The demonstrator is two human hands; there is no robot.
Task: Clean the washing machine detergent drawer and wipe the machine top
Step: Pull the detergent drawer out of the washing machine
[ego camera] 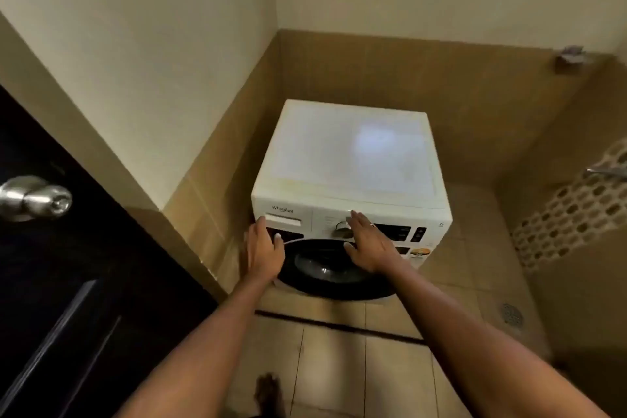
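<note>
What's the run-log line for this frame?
phase: reach | left hand: open, at detergent drawer front, drawer closed | right hand: open, by dial | machine top: bare, no cloth seen

There is one view only, from a wide-angle camera worn on the person's head, so no second view shares any of the scene. It looks forward and steeply down into a tiled corner. The washing machine [349, 180] stands mid-frame at about arm's reach, with its flat top seen from above and its front panel foreshortened. Both forearms enter from the near bottom edge and run away from the lens toward the machine front. The wide lens bends the walls outward. A dark door with a metal knob [35, 197] fills the near left, and a floor drain [512, 314] lies at the right.
</note>
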